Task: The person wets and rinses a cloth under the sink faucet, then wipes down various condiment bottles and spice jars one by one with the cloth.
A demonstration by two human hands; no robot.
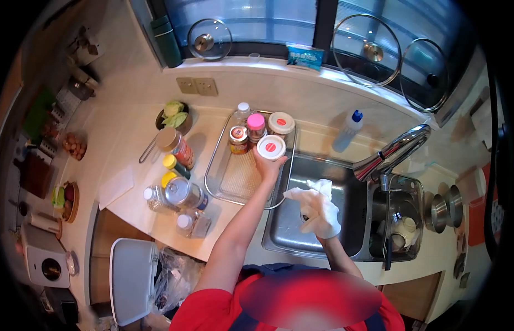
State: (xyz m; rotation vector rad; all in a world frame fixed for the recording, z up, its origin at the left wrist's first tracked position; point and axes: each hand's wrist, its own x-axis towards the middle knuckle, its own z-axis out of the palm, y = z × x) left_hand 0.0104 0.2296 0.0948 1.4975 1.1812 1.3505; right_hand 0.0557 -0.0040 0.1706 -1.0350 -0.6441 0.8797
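Observation:
My left hand [268, 166] is wrapped round a jar with a white lid and red label [271, 147], at the right side of a wire rack [207, 175]. Beside it in the rack stand a pink-lidded jar [256, 122], another white-lidded jar [281, 123], a small jar with a metal lid [239, 140] and a clear bottle [243, 110]. Over the sink [351, 207], my right hand [326, 240] holds a white cloth [318, 208], which hides most of its fingers.
Several jars and bottles [182, 193] stand left of the rack, near a pot of greens [175, 117]. A faucet [389, 151] reaches over the sink. Behind it is a spray bottle [348, 131]. An open bin [133, 281] stands below the counter.

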